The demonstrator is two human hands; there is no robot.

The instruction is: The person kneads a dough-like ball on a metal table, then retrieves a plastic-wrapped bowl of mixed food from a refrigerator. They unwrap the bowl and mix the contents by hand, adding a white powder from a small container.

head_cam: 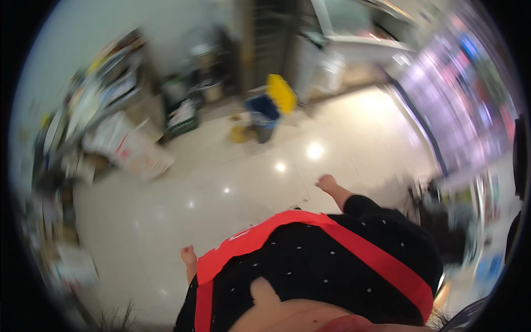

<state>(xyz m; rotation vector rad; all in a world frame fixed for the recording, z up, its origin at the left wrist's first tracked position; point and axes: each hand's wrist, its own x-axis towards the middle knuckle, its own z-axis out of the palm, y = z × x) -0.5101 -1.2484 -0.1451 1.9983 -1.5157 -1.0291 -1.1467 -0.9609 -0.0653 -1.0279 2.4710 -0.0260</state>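
Observation:
My left hand (189, 254) hangs low beside the red apron (265, 236), over the pale tiled floor (174, 224). Its fingers look curled in, and no object shows in it. Farther forward on the other side is my right hand (327, 183), also loosely curled with nothing visible in it. A black sleeve (361, 205) covers that upper arm. Neither hand touches anything that I can see. On the floor ahead stands a dark blue bin (263, 111) with its yellow lid (282, 93) raised.
A plastic bag (128, 145) with red print leans by a cluttered table at left. Next to the bin is a small yellow object (237, 129). A purple-lit display case (439, 99) borders the right side. A dark, blurred item (444, 228) stands near my right side.

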